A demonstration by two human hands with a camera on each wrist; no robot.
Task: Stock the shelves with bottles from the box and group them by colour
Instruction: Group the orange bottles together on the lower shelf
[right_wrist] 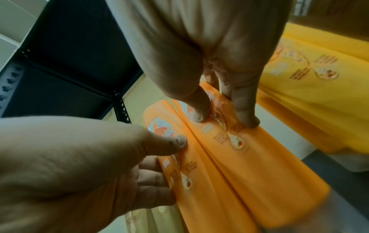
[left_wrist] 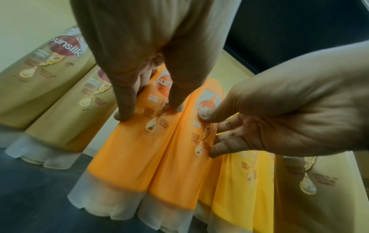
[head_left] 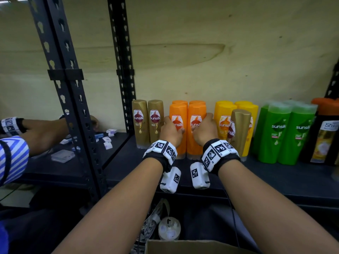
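Both hands, left hand (head_left: 171, 131) and right hand (head_left: 204, 130), clasp the front orange bottles (head_left: 187, 129) between them, squaring the group; next, probably the stray gold bottle (head_left: 239, 131) just right of the grip needs moving.

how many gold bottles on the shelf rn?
3. Two gold bottles stand side by side at the left end of the row, and. A third gold bottle stands apart, in front of the yellow bottles. More could be hidden behind.
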